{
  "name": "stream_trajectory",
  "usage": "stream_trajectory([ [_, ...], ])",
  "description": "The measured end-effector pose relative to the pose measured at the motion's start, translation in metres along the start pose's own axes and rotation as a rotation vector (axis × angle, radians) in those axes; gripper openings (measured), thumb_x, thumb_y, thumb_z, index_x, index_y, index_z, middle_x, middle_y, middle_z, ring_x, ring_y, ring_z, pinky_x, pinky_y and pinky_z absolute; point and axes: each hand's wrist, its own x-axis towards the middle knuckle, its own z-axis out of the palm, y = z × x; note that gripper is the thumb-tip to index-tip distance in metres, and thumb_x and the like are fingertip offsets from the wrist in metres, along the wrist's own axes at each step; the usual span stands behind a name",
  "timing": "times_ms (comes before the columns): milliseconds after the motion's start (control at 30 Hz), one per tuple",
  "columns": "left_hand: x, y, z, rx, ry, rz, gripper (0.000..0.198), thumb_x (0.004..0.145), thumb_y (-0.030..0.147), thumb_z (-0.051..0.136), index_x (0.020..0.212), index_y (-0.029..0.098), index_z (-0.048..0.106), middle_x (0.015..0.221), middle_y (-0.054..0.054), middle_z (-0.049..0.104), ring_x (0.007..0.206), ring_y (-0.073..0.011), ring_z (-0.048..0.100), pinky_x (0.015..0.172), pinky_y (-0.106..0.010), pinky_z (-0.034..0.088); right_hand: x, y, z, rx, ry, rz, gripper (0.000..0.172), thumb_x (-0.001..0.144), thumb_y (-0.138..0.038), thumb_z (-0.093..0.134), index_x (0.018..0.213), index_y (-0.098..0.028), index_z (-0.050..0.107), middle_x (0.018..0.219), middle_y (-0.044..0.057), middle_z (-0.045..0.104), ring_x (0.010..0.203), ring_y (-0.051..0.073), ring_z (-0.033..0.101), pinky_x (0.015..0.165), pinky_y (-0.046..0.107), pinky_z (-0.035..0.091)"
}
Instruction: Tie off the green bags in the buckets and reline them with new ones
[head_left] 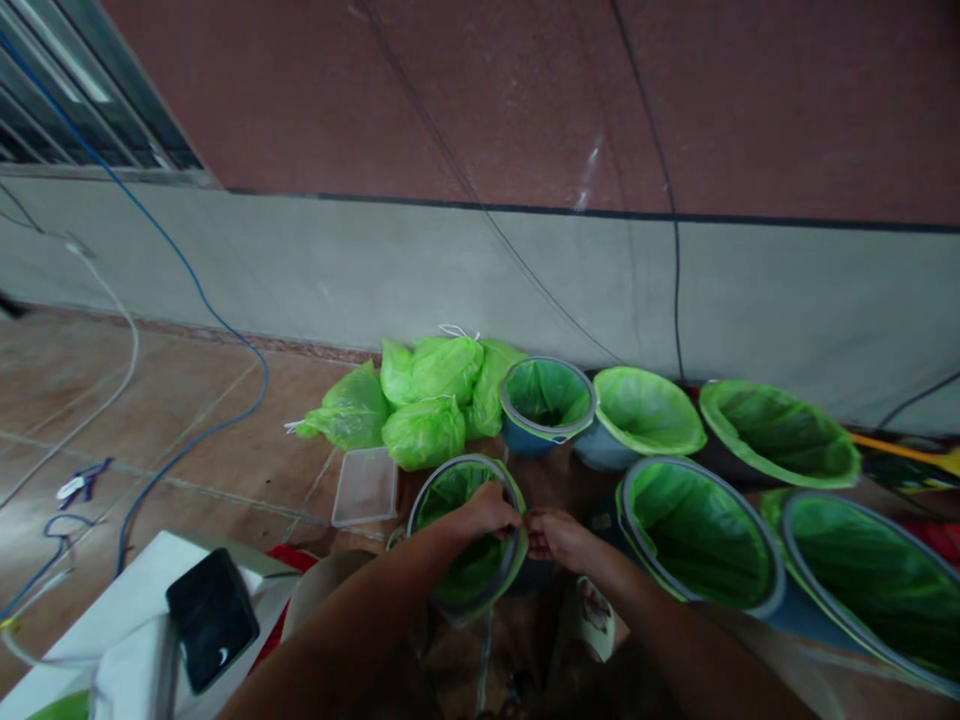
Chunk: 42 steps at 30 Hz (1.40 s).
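A bin [459, 462] with a grey rim and a green bag lining it stands between my forearms. My left hand [495, 510] reaches across its opening to the right side of the rim, fingers closed at the liner's edge. Just outside that same side, my right hand [553, 535] has its fingers bent together close to the left fingertips. What lies between the fingertips is too small and dark to make out. The green liner [457, 495] hangs inside the bin and folds over the rim.
Several green-lined bins, one a blue bin [517, 437], stand at the right. Filled green bags [431, 430] lie against the wall near a clear plastic box [365, 487]. A black phone [212, 620] rests on a white box [97, 610] at lower left. A blue cable [202, 430] crosses the floor.
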Motion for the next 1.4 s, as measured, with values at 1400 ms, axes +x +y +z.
stream_trajectory([
  [1400,-0.008,0.003,-0.025,0.265,0.057,0.096,0.026,0.085,0.030,0.053,0.068,0.015,0.065,0.048,0.002,0.053,0.048,-0.0117,0.056,0.055,-0.022,0.049,-0.004,-0.003,0.003,-0.144,-0.108,-0.077,0.013,0.064,-0.015,0.065,0.072,-0.018,0.055,0.056,-0.004,0.058,0.051,0.009,0.054,0.055,0.022,0.042],
])
